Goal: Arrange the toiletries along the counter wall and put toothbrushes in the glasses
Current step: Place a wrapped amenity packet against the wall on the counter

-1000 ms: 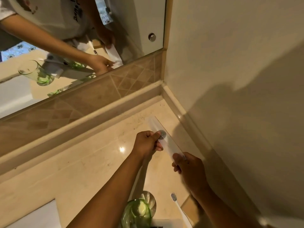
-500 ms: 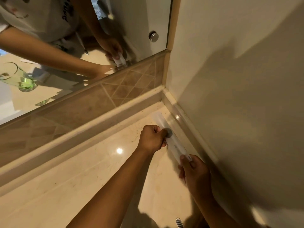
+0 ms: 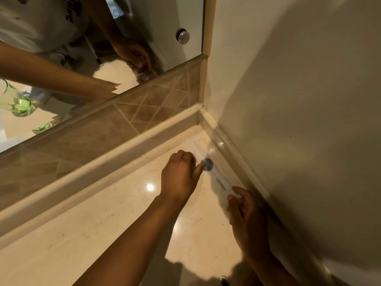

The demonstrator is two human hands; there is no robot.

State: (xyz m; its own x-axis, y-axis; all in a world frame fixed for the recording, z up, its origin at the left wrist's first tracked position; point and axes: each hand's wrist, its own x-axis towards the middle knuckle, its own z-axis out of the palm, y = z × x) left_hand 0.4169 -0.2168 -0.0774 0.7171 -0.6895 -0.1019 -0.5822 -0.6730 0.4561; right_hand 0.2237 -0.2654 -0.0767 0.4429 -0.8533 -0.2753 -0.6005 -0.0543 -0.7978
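Note:
A long clear toiletry packet [image 3: 214,174] with a round grey sticker lies flat on the marble counter [image 3: 103,234], running along the foot of the right wall into the corner. My left hand [image 3: 180,175] is curled, its fingertips pinching the packet beside the grey sticker. My right hand [image 3: 246,215] grips the packet's near end with thumb and fingertips. A toothbrush head [image 3: 224,280] pokes in at the bottom edge. One green-tinted glass [image 3: 17,104] shows only as a reflection in the mirror.
The mirror [image 3: 144,27] and a brown tiled strip [image 3: 127,118] back the counter. A raised ledge [image 3: 115,153] runs along its rear edge. The plain right wall [image 3: 299,100] meets the counter at a low moulding [image 3: 237,155].
Both hands have slid the packet further into the corner and against the right wall. The view has shifted up, so the green glass near me has left the frame.

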